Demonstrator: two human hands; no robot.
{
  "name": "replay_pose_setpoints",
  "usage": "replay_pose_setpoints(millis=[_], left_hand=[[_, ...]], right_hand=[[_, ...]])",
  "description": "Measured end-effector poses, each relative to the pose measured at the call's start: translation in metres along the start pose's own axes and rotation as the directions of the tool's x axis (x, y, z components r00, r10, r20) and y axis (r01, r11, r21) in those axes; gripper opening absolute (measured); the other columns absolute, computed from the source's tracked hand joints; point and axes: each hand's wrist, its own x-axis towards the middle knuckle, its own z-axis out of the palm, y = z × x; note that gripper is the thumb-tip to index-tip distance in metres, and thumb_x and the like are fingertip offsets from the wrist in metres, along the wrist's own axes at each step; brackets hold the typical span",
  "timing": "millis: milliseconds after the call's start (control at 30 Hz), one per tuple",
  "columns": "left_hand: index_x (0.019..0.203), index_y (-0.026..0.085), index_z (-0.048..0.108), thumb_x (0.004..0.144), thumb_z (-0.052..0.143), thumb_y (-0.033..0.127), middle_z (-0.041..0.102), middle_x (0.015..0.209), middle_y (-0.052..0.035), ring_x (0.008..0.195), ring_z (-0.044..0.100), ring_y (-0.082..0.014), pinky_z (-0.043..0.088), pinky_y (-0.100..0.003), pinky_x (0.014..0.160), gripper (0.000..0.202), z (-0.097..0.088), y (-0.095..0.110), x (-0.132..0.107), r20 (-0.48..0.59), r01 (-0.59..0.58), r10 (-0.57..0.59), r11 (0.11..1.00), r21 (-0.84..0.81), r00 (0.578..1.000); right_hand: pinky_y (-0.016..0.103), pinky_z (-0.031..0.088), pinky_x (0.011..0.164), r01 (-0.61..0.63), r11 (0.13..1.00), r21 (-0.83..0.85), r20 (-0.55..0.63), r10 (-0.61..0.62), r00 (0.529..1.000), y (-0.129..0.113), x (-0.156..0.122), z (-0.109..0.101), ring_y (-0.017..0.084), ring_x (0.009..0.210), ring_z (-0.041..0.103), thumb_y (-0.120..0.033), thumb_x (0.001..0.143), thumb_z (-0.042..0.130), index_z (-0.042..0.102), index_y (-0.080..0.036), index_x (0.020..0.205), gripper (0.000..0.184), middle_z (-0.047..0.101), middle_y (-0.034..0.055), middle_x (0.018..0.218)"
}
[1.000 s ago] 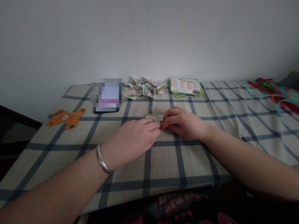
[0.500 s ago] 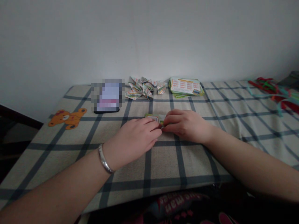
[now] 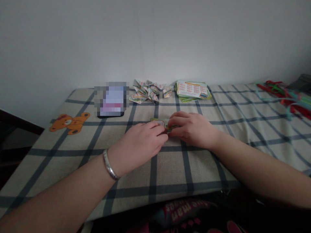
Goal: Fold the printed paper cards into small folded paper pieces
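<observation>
A small piece of printed green and white paper (image 3: pixel 157 121) lies on the checked tablecloth, mostly hidden beneath my fingers. My left hand (image 3: pixel 142 144), with a silver bangle on its wrist, presses down on the paper's left part with its fingers together. From the other side my right hand (image 3: pixel 191 129) curls its fingers over the paper's right end. The fingertips of both hands almost meet in the middle. How the paper is folded under them cannot be made out.
Behind my hands are several folded paper pieces (image 3: pixel 148 92) and a stack of printed sheets (image 3: pixel 193 90). A phone (image 3: pixel 111 103) lies at the back left, near an orange bear cutout (image 3: pixel 70 123). Red and green ribbons (image 3: pixel 279 92) lie at the far right, and a wall stands behind.
My right hand's fingers have lifted and spread slightly, showing a bit more of the green paper. My left hand stays nearly still.
</observation>
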Motion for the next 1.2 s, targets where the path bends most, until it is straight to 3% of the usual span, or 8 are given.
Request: replay_pose_setpoints(millis=[267,467,800,1200], left_hand=[[0.098,0.018,0.063,0.091,0.052,0.021,0.063,0.106,-0.0065,0.103,0.058,-0.0256,0.052,-0.044,0.085,0.013,0.001,0.0,0.001,0.036,-0.002,0.002,1.0,-0.004,0.999],[0.108,0.019,0.064,0.091,0.053,0.021,0.064,0.115,-0.0071,0.109,0.057,-0.0252,0.051,-0.044,0.092,0.02,0.002,-0.003,-0.001,0.03,-0.003,0.004,0.999,-0.036,1.0],[0.109,0.021,0.065,0.093,0.049,0.023,0.063,0.118,-0.0056,0.112,0.056,-0.0236,0.049,-0.044,0.096,0.023,0.002,-0.005,-0.004,0.023,0.022,-0.021,0.998,-0.062,1.0],[0.104,0.022,0.065,0.093,0.049,0.023,0.061,0.116,-0.0051,0.106,0.057,-0.024,0.051,-0.044,0.091,0.02,0.0,-0.007,-0.006,0.055,0.043,-0.039,0.997,-0.065,0.998]], right_hand=[[0.033,0.045,0.076,-0.042,0.999,0.015,0.041,0.041,0.998,0.009,-0.007,-0.007,0.024,0.108,0.056,-0.014,0.087,0.057,0.074,-0.03,0.099,0.026,0.067,0.001,0.115],[0.03,0.043,0.073,-0.139,0.99,0.036,0.036,0.138,0.99,0.017,-0.014,-0.005,0.018,0.091,0.063,-0.006,0.084,0.053,0.076,-0.031,0.097,0.036,0.07,-0.0015,0.112],[0.026,0.041,0.064,-0.219,0.976,-0.013,0.015,0.219,0.976,0.023,-0.016,-0.01,0.016,0.083,0.066,-0.007,0.083,0.055,0.077,-0.026,0.089,0.029,0.074,-0.0009,0.102],[0.027,0.041,0.066,-0.226,0.974,-0.029,0.049,0.227,0.973,0.014,-0.013,-0.009,0.017,0.084,0.064,-0.01,0.082,0.056,0.074,-0.021,0.083,0.021,0.073,0.0023,0.101]])
